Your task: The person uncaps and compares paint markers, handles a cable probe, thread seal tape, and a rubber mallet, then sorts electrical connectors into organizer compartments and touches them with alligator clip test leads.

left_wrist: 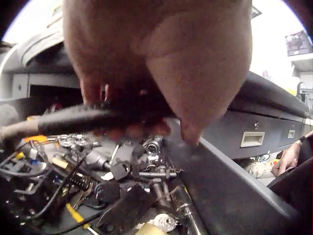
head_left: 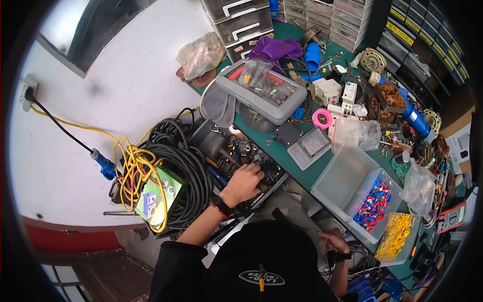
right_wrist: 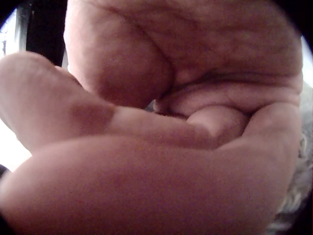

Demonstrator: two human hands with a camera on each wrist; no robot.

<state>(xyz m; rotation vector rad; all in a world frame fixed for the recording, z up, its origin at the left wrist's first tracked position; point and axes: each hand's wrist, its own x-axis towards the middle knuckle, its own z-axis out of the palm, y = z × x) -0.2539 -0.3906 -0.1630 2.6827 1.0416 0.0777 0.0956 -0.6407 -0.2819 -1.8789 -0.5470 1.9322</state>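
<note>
My left hand point(head_left: 244, 183) reaches over an open drawer point(head_left: 279, 185) full of metal parts. In the left wrist view the same hand point(left_wrist: 161, 58) has its fingers round a dark handle point(left_wrist: 73, 118), whose lighter shaft extends to the left. Below it lie bolts, a yellow-handled tool point(left_wrist: 77, 215) and loose fittings. Apart from the drawer, my right hand point(head_left: 334, 240) is low by the bench's front side. Up close in the right wrist view, its fingers point(right_wrist: 146, 176) are loosely bent, with no held object visible.
Coiled black cable point(head_left: 188, 186) and yellow cord point(head_left: 136, 161) lie left of the drawer. The green bench point(head_left: 274, 151) bears a grey case point(head_left: 282, 113), a clear box of red and blue terminals point(head_left: 372, 209), a box of yellow ones point(head_left: 395, 234) and a multimeter point(head_left: 451, 218).
</note>
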